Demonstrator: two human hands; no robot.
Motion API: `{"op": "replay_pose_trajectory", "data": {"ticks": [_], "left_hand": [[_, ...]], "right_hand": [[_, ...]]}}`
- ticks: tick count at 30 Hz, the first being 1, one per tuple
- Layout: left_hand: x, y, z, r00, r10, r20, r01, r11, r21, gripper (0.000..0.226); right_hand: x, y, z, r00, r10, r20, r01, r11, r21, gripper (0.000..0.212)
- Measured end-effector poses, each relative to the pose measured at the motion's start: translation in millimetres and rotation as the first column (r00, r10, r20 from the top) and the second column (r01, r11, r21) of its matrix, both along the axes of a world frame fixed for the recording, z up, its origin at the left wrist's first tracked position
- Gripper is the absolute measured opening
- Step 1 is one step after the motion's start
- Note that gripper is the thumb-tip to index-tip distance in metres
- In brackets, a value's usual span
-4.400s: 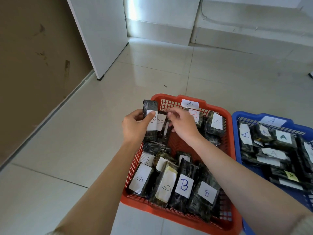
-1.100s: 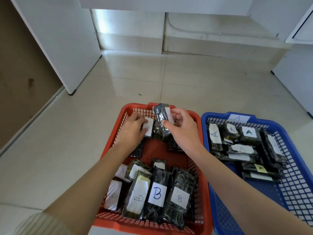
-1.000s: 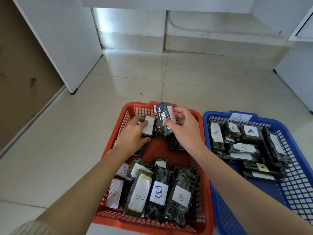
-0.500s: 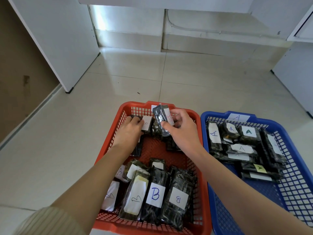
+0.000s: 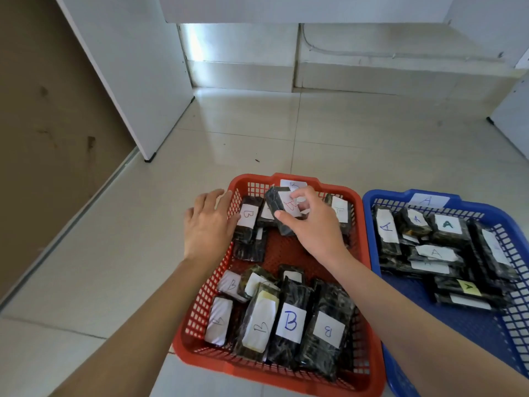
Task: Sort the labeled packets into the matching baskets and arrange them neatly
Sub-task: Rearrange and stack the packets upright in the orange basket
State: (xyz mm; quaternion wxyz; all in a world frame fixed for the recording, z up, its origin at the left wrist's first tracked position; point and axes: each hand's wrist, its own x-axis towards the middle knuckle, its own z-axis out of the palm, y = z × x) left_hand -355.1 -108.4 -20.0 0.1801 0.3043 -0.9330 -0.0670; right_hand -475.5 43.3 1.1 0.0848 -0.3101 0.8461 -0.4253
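B-labelled packets [image 5: 290, 322], red basket [image 5: 200, 308], A-labelled packets [image 5: 447, 224], blue basket [image 5: 386, 194], some unclear

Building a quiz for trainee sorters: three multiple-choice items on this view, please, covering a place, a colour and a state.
1. The blue basket stands where, relative to the red basket? A) left B) right C) behind
2. The basket holding B packets is: A) red B) green C) yellow
3. The right hand is: A) empty B) gripping a packet C) on the floor
Key: 1B, blue lies to red's right; 2A, B labels fill the red one; 3B, fingers and thumb pinch a packet.
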Motion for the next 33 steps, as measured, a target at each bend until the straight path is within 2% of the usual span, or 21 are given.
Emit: {"op": "replay_pose_trajectory", "data": {"ticks": [2, 4, 6, 11, 16, 18, 20, 26, 33], "left_hand": [[7, 1, -4, 0.996, 0.084, 0.000, -0.082, 0.975, 0.209, 0.049], [10, 4, -3, 0.990, 0.132, -0.058, -0.098, 0.910, 0.404, 0.044], [10, 6, -1, 0.987, 0.126, -0.097, -0.065, 0.879, 0.473, 0.039], [14, 6, 2, 0.982, 0.121, -0.143, -0.030, 0.856, 0.517, 0.038], [15, 4, 2, 0.974, 0.132, -0.182, -0.009, 0.831, 0.556, 0.038], [16, 4, 2, 0.972, 0.137, -0.190, -0.006, 0.825, 0.564, 0.037], [15, 4, 2, 0.973, 0.140, -0.185, -0.010, 0.821, 0.570, 0.037], [15, 5, 4, 0.975, 0.148, -0.163, -0.031, 0.827, 0.562, 0.038], [15, 5, 1, 0.981, 0.123, -0.152, -0.024, 0.847, 0.531, 0.038]], "right_hand": [[6, -10, 0, 1.000, 0.008, 0.006, -0.009, 0.997, 0.083, 0.038], [10, -24, -1, 0.998, 0.011, 0.058, -0.018, 0.991, 0.136, 0.039], [11, -41, -3, 0.994, 0.002, 0.110, -0.020, 0.986, 0.164, 0.041], [14, -76, -4, 0.996, -0.031, 0.084, 0.015, 0.983, 0.184, 0.052], [22, -85, -14, 0.986, 0.042, 0.159, -0.059, 0.993, 0.100, 0.045], [24, -81, -18, 0.975, 0.087, 0.207, -0.110, 0.989, 0.103, 0.059], [24, -77, -20, 0.975, 0.126, 0.183, -0.156, 0.975, 0.160, 0.067], [25, -79, -16, 0.987, 0.149, 0.056, -0.158, 0.964, 0.213, 0.060], [26, -77, -12, 0.988, 0.147, 0.056, -0.156, 0.963, 0.222, 0.067]]}}
